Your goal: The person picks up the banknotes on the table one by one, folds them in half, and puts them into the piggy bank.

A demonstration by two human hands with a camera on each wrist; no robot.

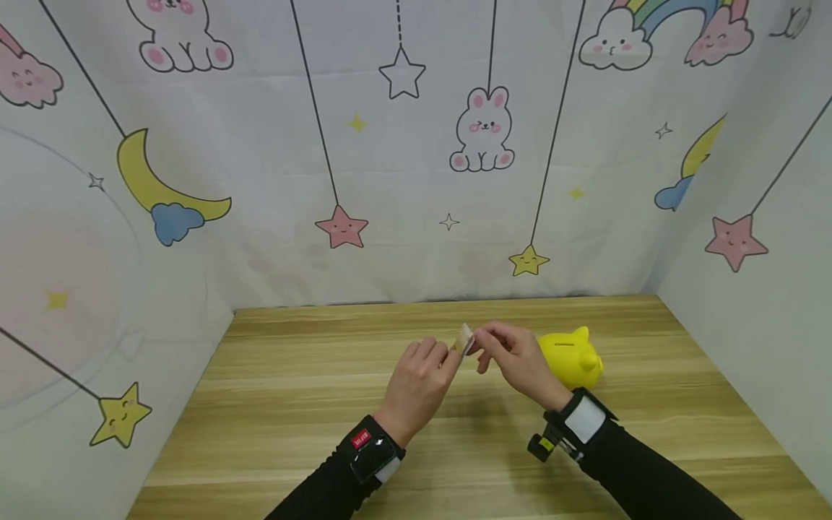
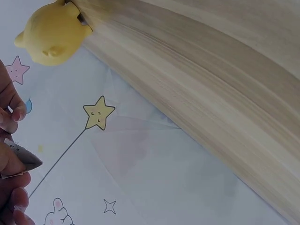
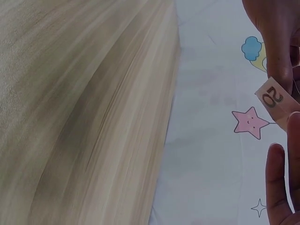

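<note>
A small folded banknote (image 1: 464, 339), with "20" printed on it, stands up between the two hands above the table. My left hand (image 1: 419, 383) pinches its lower part; in the left wrist view the thumb (image 2: 10, 161) lies over the note. The right hand (image 1: 516, 361) reaches in from the right, its thumb and index finger at the note's right edge and its other fingers loosely bent. In the right wrist view the banknote (image 3: 272, 96) sits between both hands, partly cut off by the frame. Beside the right hand stands a yellow piggy bank (image 1: 572, 357) with a slot on top.
The wood-grain table (image 1: 292, 404) meets a white cloth backdrop (image 1: 403, 274) printed with stars, rabbits and clouds. Similar cloth walls rise at the left and right. The right forearm and its wrist camera (image 1: 542, 444) lie in front of the piggy bank.
</note>
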